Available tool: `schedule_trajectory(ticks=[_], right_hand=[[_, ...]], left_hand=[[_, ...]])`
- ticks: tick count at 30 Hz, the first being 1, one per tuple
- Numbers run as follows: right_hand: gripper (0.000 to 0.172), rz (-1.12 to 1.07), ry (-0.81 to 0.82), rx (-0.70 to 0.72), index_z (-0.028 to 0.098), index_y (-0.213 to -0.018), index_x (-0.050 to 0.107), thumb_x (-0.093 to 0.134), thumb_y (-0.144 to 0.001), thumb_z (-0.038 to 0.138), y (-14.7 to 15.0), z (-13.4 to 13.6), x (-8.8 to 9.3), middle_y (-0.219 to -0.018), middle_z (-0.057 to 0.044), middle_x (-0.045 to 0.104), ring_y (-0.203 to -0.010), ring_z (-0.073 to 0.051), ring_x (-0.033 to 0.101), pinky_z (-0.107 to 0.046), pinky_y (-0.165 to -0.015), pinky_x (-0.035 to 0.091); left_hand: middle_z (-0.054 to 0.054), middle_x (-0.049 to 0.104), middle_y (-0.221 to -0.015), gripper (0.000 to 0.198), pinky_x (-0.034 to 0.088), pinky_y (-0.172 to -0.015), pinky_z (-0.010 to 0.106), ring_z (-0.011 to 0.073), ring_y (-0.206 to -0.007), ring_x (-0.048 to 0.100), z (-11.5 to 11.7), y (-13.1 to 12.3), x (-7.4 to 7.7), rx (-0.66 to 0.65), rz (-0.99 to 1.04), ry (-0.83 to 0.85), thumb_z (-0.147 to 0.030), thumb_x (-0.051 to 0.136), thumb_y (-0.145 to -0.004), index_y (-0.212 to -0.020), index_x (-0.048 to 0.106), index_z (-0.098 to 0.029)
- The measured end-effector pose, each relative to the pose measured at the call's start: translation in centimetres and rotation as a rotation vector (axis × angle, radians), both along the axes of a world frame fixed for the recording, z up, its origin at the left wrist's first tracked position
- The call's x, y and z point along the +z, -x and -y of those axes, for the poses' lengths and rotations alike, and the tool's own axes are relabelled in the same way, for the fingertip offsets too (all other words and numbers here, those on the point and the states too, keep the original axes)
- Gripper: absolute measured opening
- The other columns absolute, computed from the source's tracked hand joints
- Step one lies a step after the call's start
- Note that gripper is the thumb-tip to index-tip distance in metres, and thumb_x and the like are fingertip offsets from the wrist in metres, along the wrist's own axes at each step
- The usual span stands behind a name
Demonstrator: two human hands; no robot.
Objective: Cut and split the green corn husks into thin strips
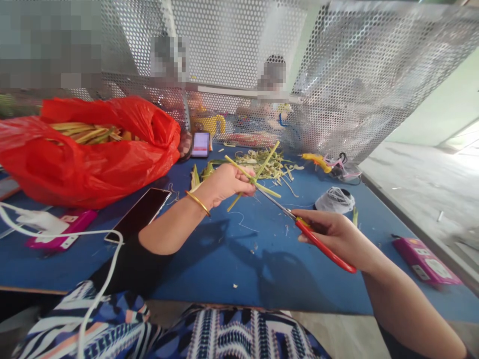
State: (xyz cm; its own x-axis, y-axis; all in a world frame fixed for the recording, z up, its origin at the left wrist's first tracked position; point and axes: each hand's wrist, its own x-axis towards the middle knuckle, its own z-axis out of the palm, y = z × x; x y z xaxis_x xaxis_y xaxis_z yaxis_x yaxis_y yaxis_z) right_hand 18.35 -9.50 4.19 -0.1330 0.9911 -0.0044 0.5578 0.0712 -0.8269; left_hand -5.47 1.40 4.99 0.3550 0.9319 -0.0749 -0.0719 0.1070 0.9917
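Crossed green-yellow plant strips (268,160) are pinched at their crossing by my left hand (231,182), which wears a gold bangle (198,203). Red-handled scissors (324,249) are gripped in my right hand (337,234). The metal blades point up and left, with their tips at the crossing of the strips, beside my left fingertips. Whether the tips touch a strip is too small to tell. Behind my left hand lies a pile of cut plant scraps (275,167) on the blue table (232,254).
A red plastic bag (123,174) of strips stands at the left, near a dark phone (140,214) and a power strip (80,224). White thread (335,200) and a pink box (426,260) lie right. A perforated metal screen (232,45) rises behind, with people beyond.
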Motion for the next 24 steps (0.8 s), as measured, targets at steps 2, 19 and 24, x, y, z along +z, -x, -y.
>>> schedule_trajectory(ticks=[2, 19, 24], right_hand=[[0.064, 0.022, -0.028, 0.001, 0.017, -0.111, 0.077, 0.081, -0.062, 0.058, -0.09, 0.06, -0.01, -0.079, -0.005, 0.07, -0.066, -0.016, 0.057, -0.026, -0.058, 0.051], [0.067, 0.157, -0.113, 0.082, 0.016, -0.119, 0.074, 0.073, -0.072, 0.064, -0.61, -0.07, -0.38, -0.086, -0.007, 0.073, -0.072, -0.019, 0.064, -0.025, -0.064, 0.054], [0.064, 0.164, -0.096, 0.072, 0.017, -0.12, 0.073, 0.075, -0.072, 0.058, -0.92, -0.19, -0.63, -0.084, -0.005, 0.073, -0.068, -0.016, 0.063, -0.024, -0.061, 0.053]], left_hand=[[0.001, 0.066, -0.053, 0.029, 0.051, -0.053, 0.027, 0.0162, -0.051, 0.064, -0.01, -0.01, -0.05, -0.005, -0.007, 0.007, 0.004, 0.075, -0.054, -0.076, 0.07, -0.016], [0.001, 0.066, -0.057, 0.034, 0.052, -0.058, 0.025, 0.0126, -0.053, 0.063, -0.44, 0.02, -0.21, -0.069, -0.117, 0.016, 0.006, 0.071, -0.063, -0.094, 0.069, -0.008], [0.001, 0.066, -0.056, 0.035, 0.052, -0.058, 0.026, 0.013, -0.053, 0.063, -0.38, 0.09, -0.17, -0.06, -0.137, 0.032, 0.006, 0.07, -0.065, -0.098, 0.07, -0.007]])
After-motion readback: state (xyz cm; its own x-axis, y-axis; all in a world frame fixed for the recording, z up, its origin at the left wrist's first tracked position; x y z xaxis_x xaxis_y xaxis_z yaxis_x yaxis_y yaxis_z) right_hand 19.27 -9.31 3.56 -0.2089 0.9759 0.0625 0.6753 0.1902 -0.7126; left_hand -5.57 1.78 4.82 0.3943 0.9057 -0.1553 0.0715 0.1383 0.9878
